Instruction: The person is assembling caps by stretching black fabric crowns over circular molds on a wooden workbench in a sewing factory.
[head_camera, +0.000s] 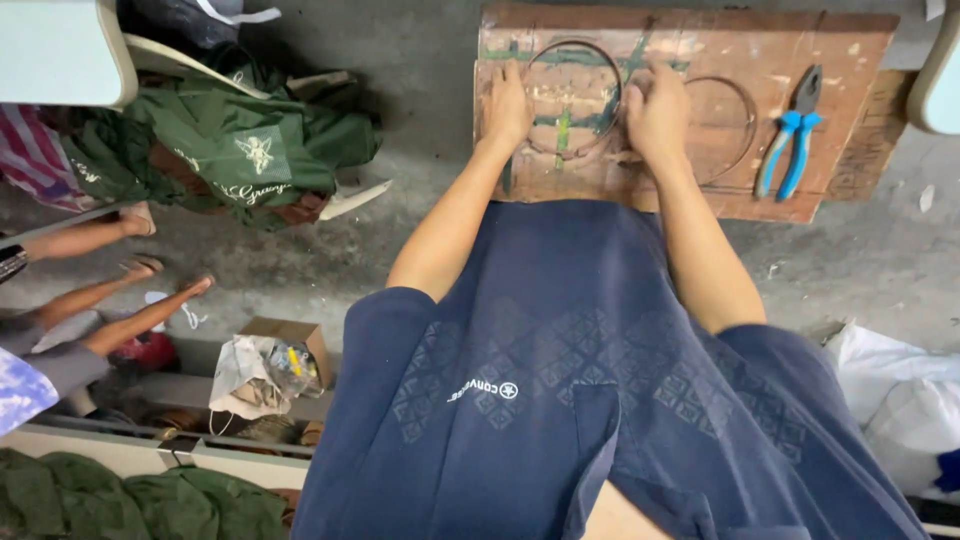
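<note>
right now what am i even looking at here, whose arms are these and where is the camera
There is no machine here. The camera sits on a person's head and looks straight down, so the dark blue shirt fills the lower part of the view and the two bare arms reach away from it.

Both hands press on a worn wooden board lying on a concrete floor. The left hand and the right hand rest on opposite sides of a thin wire ring, flat on the board. Neither hand has a closed grip on it, as far as I can tell. A second wire ring lies just to the right, then blue-handled pliers.

To the left lie green cloth and another person's legs.
</note>
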